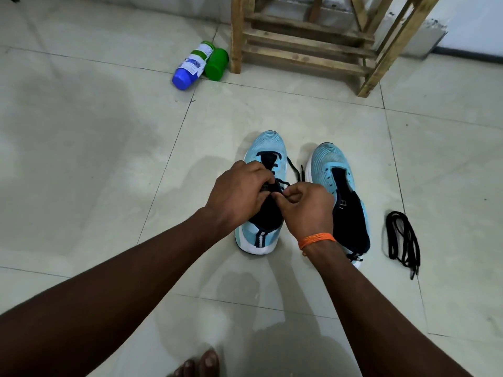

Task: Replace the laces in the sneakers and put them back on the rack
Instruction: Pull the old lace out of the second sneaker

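Note:
Two light-blue sneakers stand side by side on the tiled floor, toes pointing away from me. The left sneaker (pixel 268 148) carries a black lace (pixel 294 168) whose loose ends trail to its right. My left hand (pixel 239 193) and my right hand (pixel 307 206) meet over its tongue, and each pinches part of that lace. The right sneaker (pixel 326 161) has bare eyelets and a dark tongue. A bundled black lace (pixel 402 240) lies on the floor to the right of the pair. The wooden rack (pixel 302 44) stands at the back.
A white bottle with a blue cap (pixel 190 68) lies on the floor beside a green container (pixel 216 63), just left of the rack's leg. My bare toes (pixel 201 363) show at the bottom edge. Pale floor tiles (pixel 81 159) spread around the shoes.

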